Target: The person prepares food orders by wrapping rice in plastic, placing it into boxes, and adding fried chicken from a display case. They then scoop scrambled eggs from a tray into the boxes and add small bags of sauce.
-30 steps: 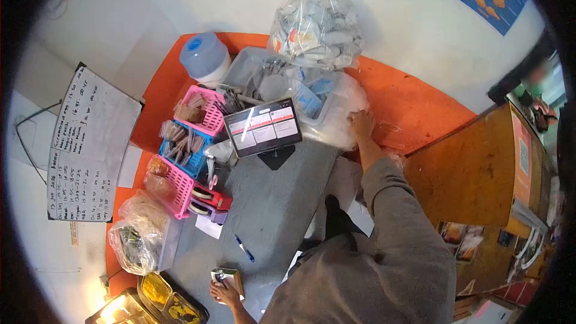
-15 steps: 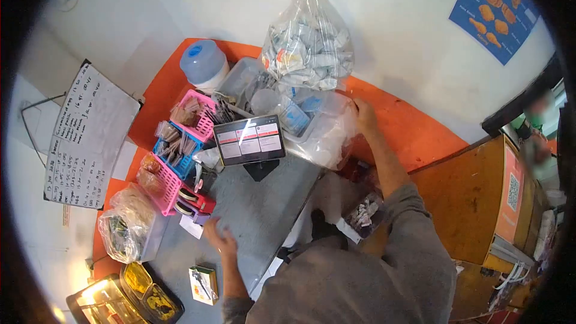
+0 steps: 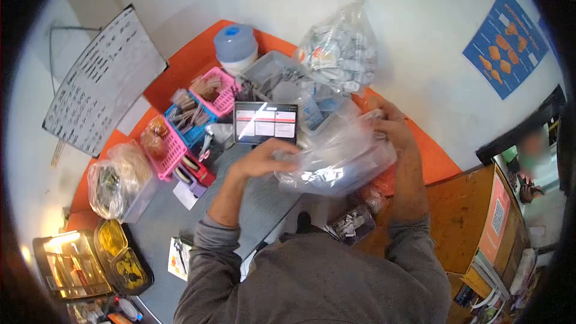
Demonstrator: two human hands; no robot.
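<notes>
The bench (image 3: 153, 237) has a flat grey top. On it, a tablet (image 3: 266, 125) stands propped up. Beside it runs a row of three mesh baskets: one pink (image 3: 227, 102), a blue one (image 3: 193, 137) in the middle and another pink one (image 3: 174, 151) nearer. Next to the row sit a red tape dispenser (image 3: 203, 171) and a purple one (image 3: 195, 188), near a white paper (image 3: 185, 196). A small box (image 3: 178, 259) lies towards the near end.

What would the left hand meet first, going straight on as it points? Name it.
The left hand points toward the picture's right, so it would likely meet the clear plastic first; blur hides whether the two already touch.
</notes>
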